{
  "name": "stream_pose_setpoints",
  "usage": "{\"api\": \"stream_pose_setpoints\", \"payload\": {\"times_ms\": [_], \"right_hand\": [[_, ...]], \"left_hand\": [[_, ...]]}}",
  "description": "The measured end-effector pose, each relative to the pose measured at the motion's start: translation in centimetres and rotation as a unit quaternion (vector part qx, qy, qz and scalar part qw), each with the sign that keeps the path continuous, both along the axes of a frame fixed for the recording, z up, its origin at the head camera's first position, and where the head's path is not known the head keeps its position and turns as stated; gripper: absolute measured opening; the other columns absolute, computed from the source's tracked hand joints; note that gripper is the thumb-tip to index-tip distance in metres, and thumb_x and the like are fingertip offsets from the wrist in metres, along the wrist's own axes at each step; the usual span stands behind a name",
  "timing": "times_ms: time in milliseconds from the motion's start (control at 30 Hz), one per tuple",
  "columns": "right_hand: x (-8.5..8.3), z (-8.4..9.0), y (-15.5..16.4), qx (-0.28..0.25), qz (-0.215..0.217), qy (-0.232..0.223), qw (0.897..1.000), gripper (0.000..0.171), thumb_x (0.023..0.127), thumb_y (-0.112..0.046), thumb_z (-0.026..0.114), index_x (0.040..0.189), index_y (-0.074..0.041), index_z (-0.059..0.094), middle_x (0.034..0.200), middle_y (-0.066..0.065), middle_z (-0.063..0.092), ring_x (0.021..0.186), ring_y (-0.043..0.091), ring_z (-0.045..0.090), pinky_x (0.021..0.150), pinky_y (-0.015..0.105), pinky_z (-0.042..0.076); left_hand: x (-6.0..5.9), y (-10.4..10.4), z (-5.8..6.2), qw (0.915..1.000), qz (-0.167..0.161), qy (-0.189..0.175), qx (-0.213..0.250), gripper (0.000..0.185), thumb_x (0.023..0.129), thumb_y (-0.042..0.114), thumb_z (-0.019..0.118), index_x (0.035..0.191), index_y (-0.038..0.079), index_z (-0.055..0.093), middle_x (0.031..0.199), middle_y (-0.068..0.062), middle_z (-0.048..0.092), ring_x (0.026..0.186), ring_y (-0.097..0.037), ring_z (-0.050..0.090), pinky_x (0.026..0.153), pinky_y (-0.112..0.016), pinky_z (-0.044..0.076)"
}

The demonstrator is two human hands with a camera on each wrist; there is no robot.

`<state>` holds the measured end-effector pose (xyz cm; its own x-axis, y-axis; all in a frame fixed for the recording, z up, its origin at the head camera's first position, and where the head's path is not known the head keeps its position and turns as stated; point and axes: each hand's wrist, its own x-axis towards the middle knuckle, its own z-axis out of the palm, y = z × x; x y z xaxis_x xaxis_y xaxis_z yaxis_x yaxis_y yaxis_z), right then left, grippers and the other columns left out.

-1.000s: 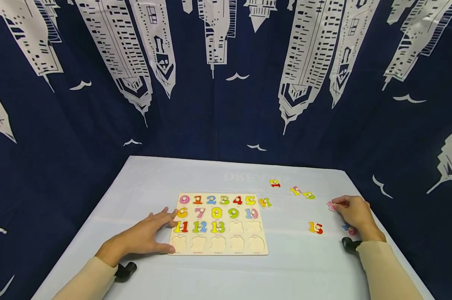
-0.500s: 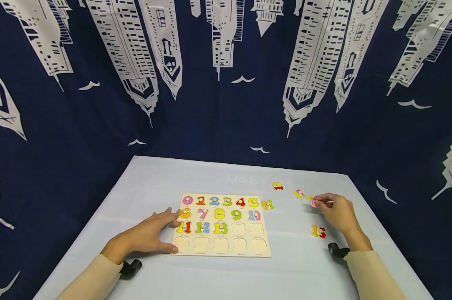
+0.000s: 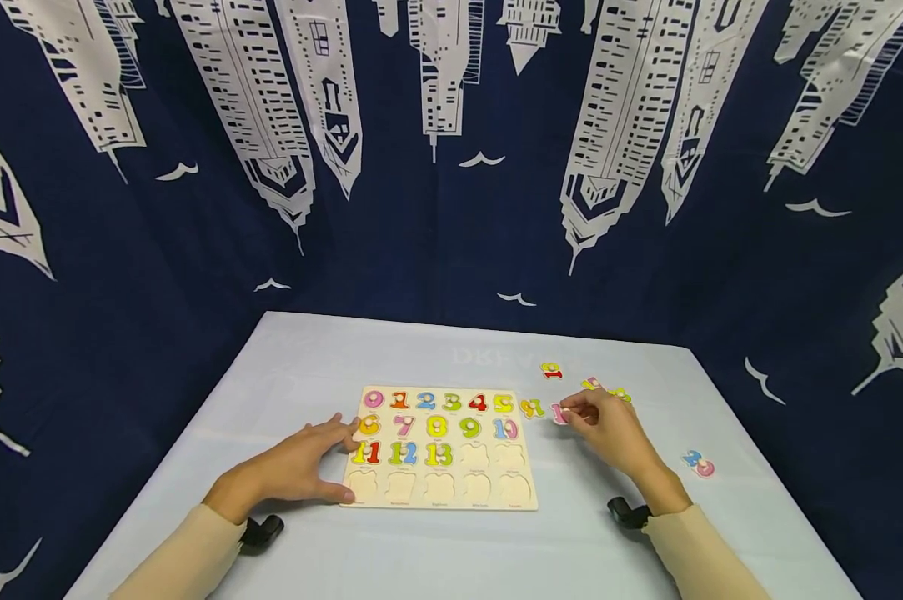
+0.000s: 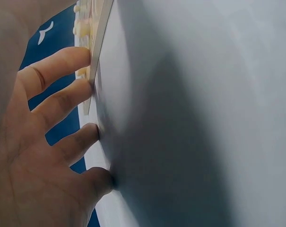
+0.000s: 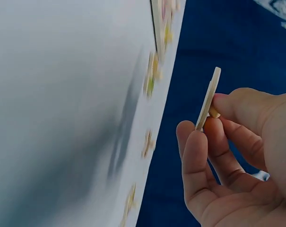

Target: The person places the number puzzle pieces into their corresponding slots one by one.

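Carrying a pink number piece (image 3: pixel 559 413) pinched in the right hand (image 3: pixel 609 429), fingers (image 5: pixel 199 142) curled on its peg, just off the puzzle board (image 3: pixel 439 447). Left hand (image 3: pixel 289 471) flat, fingers straight, bracing the board's edge on the bench (image 3: pixel 421 550). Next, probably: lining it up over an empty recess (image 3: pixel 472 455).

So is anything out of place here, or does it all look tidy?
Nothing is broken or spilled. The puzzle board has seven bare slots, and several number pieces lie scattered on the table to its right, such as a blue-and-pink one near the edge. The right hand pinches a pink piece; the left hand rests against the board.
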<state>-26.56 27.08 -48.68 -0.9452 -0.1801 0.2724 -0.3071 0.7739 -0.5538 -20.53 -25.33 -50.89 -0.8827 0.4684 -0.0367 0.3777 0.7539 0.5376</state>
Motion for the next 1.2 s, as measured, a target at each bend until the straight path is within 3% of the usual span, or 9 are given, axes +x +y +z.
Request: {"api": "stream_pose_setpoints", "payload": {"times_ms": [367,567,767,1200], "right_hand": [[1.2,-1.2,-5.3,-0.006,0.097,0.01,0.995,0.007,0.101,-0.008,0.091,0.104,-0.012,0.087,0.108,0.004,0.075,0.092,0.01,0.077,0.082,0.025,0.067],[2.0,-1.5,-7.5,-0.004,0.147,-0.005,0.989,0.006,0.102,-0.008,0.089,0.103,-0.009,0.083,0.105,0.002,0.074,0.087,0.005,0.066,0.076,0.022,0.06],[2.1,-1.9,-9.6,0.012,0.174,-0.011,0.985,0.008,0.102,-0.011,0.091,0.103,-0.013,0.083,0.101,-0.002,0.073,0.084,0.005,0.061,0.074,0.02,0.054],[2.0,-2.0,-11.8,0.031,0.177,-0.037,0.983,0.008,0.101,-0.012,0.093,0.101,-0.012,0.085,0.099,-0.003,0.073,0.085,0.008,0.059,0.075,0.02,0.052]], "left_hand": [[0.0,0.2,0.0,1.0,0.002,-0.007,-0.002,0.063,0.083,0.052,0.106,0.126,0.024,0.07,0.184,-0.014,0.05,0.176,-0.054,0.034,0.137,-0.088,0.024],[-0.1,0.2,0.0,1.0,0.004,-0.008,-0.003,0.063,0.082,0.052,0.106,0.126,0.025,0.07,0.184,-0.014,0.05,0.177,-0.054,0.034,0.137,-0.088,0.024],[0.0,0.2,0.1,0.9999,0.006,-0.012,-0.001,0.062,0.082,0.051,0.106,0.126,0.024,0.071,0.185,-0.015,0.048,0.177,-0.054,0.033,0.139,-0.086,0.023],[-0.1,0.2,0.0,0.9999,0.003,-0.011,0.012,0.061,0.082,0.049,0.107,0.124,0.025,0.07,0.184,-0.016,0.049,0.176,-0.055,0.033,0.137,-0.09,0.022]]}}
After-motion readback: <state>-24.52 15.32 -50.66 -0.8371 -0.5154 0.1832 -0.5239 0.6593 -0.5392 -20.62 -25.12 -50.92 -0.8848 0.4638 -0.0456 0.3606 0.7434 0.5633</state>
